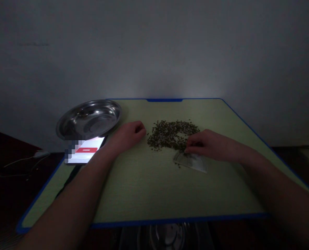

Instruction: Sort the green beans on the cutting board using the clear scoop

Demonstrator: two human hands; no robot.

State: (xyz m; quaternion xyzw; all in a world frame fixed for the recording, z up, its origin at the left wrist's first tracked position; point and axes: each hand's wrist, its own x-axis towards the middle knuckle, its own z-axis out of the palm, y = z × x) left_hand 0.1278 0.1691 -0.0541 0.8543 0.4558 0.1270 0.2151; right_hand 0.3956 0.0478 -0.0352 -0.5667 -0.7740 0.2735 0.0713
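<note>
A loose spread of small dark seeds or beans lies mid-table, with a thinner patch towards its right side. My right hand is at its near right edge, fingers pinched together and pointing left; whatever is between the fingertips is too small to make out. Under and in front of those fingers lies a clear, flat, fan-shaped piece, apparently plastic, with a few grains beside it. To the left of the spread, my left hand rests on the table, fingers curled into a loose fist with nothing visible in it.
A wide steel basin stands at the table's back left. Partly behind my left forearm lies a phone or tablet with a lit screen. The pale green tabletop has a blue rim. Metal things show below its front edge; a wall rises behind.
</note>
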